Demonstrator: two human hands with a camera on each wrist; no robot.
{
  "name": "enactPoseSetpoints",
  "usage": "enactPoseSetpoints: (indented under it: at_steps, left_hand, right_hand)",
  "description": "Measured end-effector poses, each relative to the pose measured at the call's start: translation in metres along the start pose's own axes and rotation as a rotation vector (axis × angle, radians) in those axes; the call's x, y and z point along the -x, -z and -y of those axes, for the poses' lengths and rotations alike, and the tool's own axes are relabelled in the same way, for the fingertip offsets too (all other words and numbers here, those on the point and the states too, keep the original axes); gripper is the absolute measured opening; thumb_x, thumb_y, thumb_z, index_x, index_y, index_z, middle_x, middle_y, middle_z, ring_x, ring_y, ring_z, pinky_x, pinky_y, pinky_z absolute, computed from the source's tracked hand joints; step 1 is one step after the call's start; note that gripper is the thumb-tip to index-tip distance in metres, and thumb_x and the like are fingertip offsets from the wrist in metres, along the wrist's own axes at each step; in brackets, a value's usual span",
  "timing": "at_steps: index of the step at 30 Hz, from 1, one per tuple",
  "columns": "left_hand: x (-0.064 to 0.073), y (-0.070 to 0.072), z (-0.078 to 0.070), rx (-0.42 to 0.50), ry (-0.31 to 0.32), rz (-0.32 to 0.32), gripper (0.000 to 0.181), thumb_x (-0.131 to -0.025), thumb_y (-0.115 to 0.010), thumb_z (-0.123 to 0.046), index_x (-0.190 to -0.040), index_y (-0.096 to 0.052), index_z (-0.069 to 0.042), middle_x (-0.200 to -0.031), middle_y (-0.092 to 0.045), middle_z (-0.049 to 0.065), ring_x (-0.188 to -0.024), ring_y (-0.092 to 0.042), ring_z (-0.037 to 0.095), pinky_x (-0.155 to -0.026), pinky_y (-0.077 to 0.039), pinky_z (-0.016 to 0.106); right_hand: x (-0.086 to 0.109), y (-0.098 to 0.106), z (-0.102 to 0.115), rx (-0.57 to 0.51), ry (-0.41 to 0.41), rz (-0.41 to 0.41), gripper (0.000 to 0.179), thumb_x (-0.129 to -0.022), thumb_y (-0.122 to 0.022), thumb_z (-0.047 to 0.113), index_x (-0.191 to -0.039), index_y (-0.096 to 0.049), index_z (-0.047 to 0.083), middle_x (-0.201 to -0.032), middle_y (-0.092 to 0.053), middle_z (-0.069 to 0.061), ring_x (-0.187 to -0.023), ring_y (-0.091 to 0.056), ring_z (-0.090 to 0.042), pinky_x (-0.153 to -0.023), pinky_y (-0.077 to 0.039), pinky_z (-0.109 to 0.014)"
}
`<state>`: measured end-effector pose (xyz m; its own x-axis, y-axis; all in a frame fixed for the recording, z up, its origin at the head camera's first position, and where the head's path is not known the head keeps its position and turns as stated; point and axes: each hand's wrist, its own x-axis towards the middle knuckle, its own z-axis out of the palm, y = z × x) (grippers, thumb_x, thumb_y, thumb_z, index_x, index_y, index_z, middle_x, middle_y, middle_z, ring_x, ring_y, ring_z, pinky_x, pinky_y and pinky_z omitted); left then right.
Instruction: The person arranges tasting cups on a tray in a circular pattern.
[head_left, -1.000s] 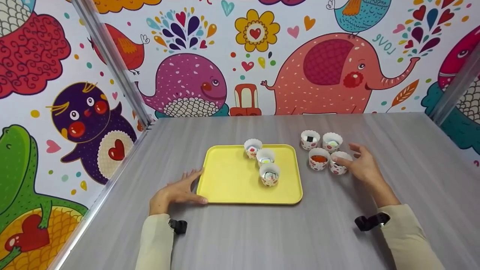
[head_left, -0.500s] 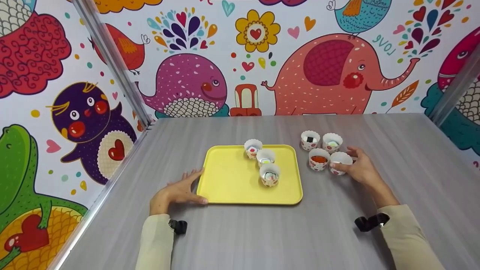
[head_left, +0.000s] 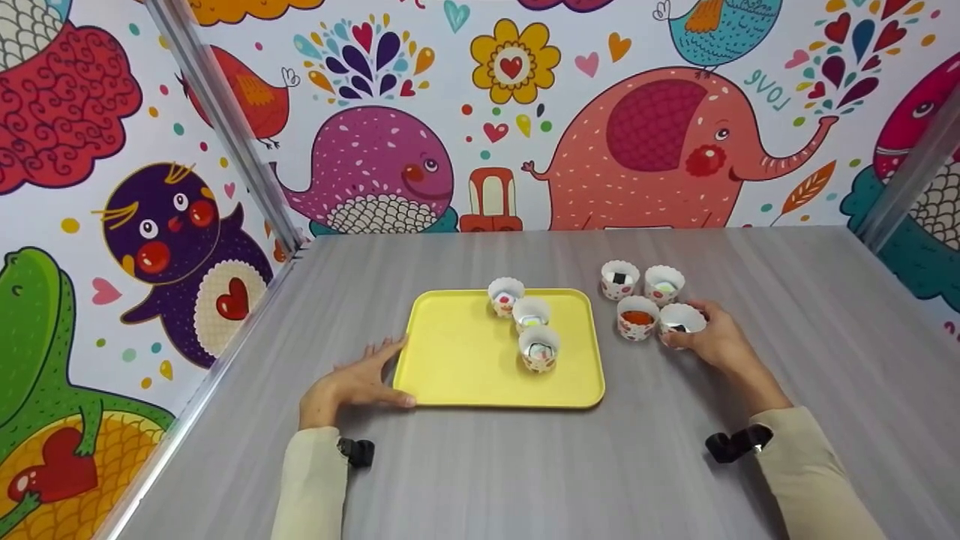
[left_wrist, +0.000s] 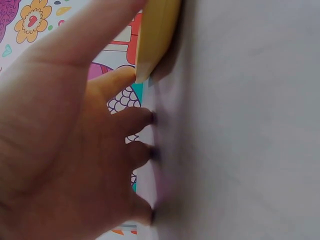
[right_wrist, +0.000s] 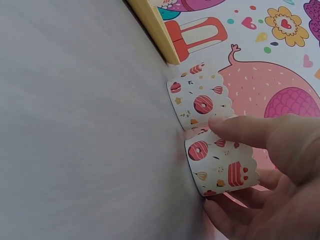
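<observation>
My right hand (head_left: 724,337) holds a white paper baking cup (head_left: 681,318) with a scalloped rim, thumb in front and fingers round its right side. Something dark lies inside. In the right wrist view that cup (right_wrist: 217,162) shows printed donuts and cake slices, and it stands upright close to a second cup (right_wrist: 200,97). My left hand (head_left: 360,379) rests at the left edge of a yellow tray (head_left: 457,352), thumb at the near corner and fingers spread straight. The left wrist view shows its index fingertip at the tray's rim (left_wrist: 155,45), the other fingertips on the table.
Three similar cups (head_left: 620,280) stand just left of and behind the held one; one contains something orange-red (head_left: 638,318). On the tray's right half, three more cups (head_left: 539,351) form a slanting row. A cartoon-printed wall (head_left: 510,150) borders the grey table (head_left: 525,472).
My right hand has closed in on the front right cup, its thumb moving from over the rim to the front. The left hand and tray have stayed put.
</observation>
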<state>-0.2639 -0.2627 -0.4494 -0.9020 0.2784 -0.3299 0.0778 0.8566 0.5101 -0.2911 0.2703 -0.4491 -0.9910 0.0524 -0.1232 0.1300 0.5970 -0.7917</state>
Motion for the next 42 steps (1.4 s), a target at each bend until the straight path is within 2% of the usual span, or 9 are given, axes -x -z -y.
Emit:
enactPoseSetpoints:
  at_steps: [7,11,16,22,25,30,35,37,42]
  left_hand:
    - [0.001,0.0,0.001,0.008,-0.009,0.002,0.12,-0.071,-0.084,-0.057,-0.162,-0.015,-0.019,-0.168,-0.006,0.022,-0.154,0.002,0.049,-0.106,0.003,0.086]
    - [0.0,0.0,0.001,0.004,-0.003,-0.001,0.121,-0.071,-0.084,-0.057,-0.162,-0.015,-0.019,-0.168,-0.006,0.021,-0.154,0.002,0.048,-0.106,0.004,0.085]
    - [0.0,0.0,-0.001,0.002,0.005,0.002,0.121,-0.071,-0.084,-0.057,-0.163,-0.015,-0.019,-0.168,-0.006,0.021,-0.154,0.002,0.048,-0.107,0.004,0.085]
    - [0.0,0.0,-0.001,0.008,0.007,-0.001,0.121,-0.071,-0.084,-0.057,-0.163,-0.015,-0.02,-0.169,-0.006,0.021,-0.155,0.003,0.047,-0.107,0.004,0.084]
    - [0.001,0.0,-0.001,0.008,0.006,0.0,0.121,-0.071,-0.084,-0.058,-0.163,-0.015,-0.02,-0.169,-0.006,0.021,-0.154,0.003,0.047,-0.107,0.004,0.085]
    - [0.001,0.0,-0.001,0.012,-0.002,0.003,0.121,-0.071,-0.084,-0.057,-0.162,-0.015,-0.02,-0.168,-0.005,0.022,-0.154,0.003,0.048,-0.107,0.004,0.085]
    - [0.002,0.001,-0.001,0.018,-0.024,0.007,0.12,-0.072,-0.084,-0.057,-0.162,-0.015,-0.018,-0.168,-0.006,0.023,-0.153,0.003,0.05,-0.104,0.004,0.087]
    - [0.002,0.001,-0.001,0.018,-0.033,0.009,0.12,-0.072,-0.083,-0.057,-0.162,-0.015,-0.017,-0.167,-0.006,0.024,-0.153,0.003,0.051,-0.103,0.004,0.088]
    - [0.002,0.001,-0.001,0.012,-0.028,0.008,0.12,-0.072,-0.083,-0.058,-0.162,-0.015,-0.017,-0.167,-0.006,0.024,-0.153,0.002,0.05,-0.104,0.004,0.087]
  right_hand:
    - [0.002,0.005,0.002,0.027,0.009,-0.037,0.083,-0.086,-0.077,0.025,-0.148,-0.033,-0.01,-0.145,-0.042,-0.037,-0.125,-0.045,-0.045,-0.105,-0.039,-0.053]
    - [0.004,0.01,0.007,0.016,0.001,-0.02,0.084,-0.088,-0.075,0.028,-0.149,-0.031,-0.009,-0.146,-0.039,-0.036,-0.124,-0.044,-0.044,-0.106,-0.041,-0.054]
    - [0.007,0.014,0.016,-0.003,0.002,-0.04,0.08,-0.089,-0.074,0.024,-0.149,-0.032,-0.01,-0.144,-0.041,-0.035,-0.12,-0.046,-0.04,-0.098,-0.045,-0.045]
    - [0.018,0.018,0.034,-0.018,0.002,-0.036,0.085,-0.092,-0.072,0.034,-0.153,-0.028,-0.006,-0.149,-0.037,-0.033,-0.126,-0.043,-0.042,-0.105,-0.044,-0.051]
    - [0.024,0.018,0.043,-0.014,0.027,-0.024,0.086,-0.092,-0.071,0.037,-0.154,-0.027,-0.004,-0.149,-0.039,-0.031,-0.126,-0.044,-0.041,-0.103,-0.046,-0.049]
    - [0.03,0.015,0.053,0.003,0.076,-0.003,0.088,-0.091,-0.072,0.039,-0.153,-0.029,-0.005,-0.145,-0.044,-0.03,-0.121,-0.048,-0.037,-0.092,-0.047,-0.034]
    - [0.034,0.011,0.058,0.003,0.138,-0.015,0.082,-0.089,-0.076,0.03,-0.149,-0.035,-0.009,-0.136,-0.051,-0.03,-0.113,-0.054,-0.033,-0.077,-0.047,-0.02]
    - [0.036,0.01,0.06,0.0,0.159,-0.017,0.079,-0.089,-0.076,0.026,-0.148,-0.037,-0.009,-0.134,-0.052,-0.03,-0.111,-0.055,-0.033,-0.075,-0.046,-0.018]
    - [0.04,0.006,0.068,0.005,0.168,0.005,0.078,-0.089,-0.076,0.025,-0.149,-0.037,-0.005,-0.138,-0.052,-0.028,-0.115,-0.055,-0.034,-0.082,-0.047,-0.023]
